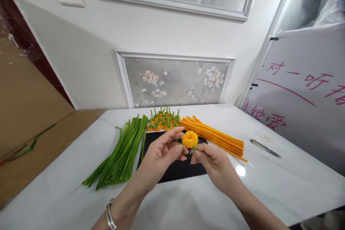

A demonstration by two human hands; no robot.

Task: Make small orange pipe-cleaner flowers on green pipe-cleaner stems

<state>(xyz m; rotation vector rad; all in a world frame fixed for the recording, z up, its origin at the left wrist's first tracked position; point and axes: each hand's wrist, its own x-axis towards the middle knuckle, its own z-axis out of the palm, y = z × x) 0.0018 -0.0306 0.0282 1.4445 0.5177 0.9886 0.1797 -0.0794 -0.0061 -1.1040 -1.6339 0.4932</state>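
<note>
A small orange pipe-cleaner pumpkin is held up over the black mat, its ringed face with a hollow centre turned toward me. My right hand pinches the green part at its lower edge between thumb and fingers. My left hand is beside it on the left, fingers curved and apart from the thumb. Its index fingertip is close to the pumpkin's upper edge; whether it touches, I cannot tell. Behind the mat stand several similar pumpkins with green stems pointing up.
Left of the mat lies a bundle of green pipe cleaners. A bundle of orange pipe cleaners lies at the right. Farther right on the white table are tweezers and thin rings. Cardboard borders the left side.
</note>
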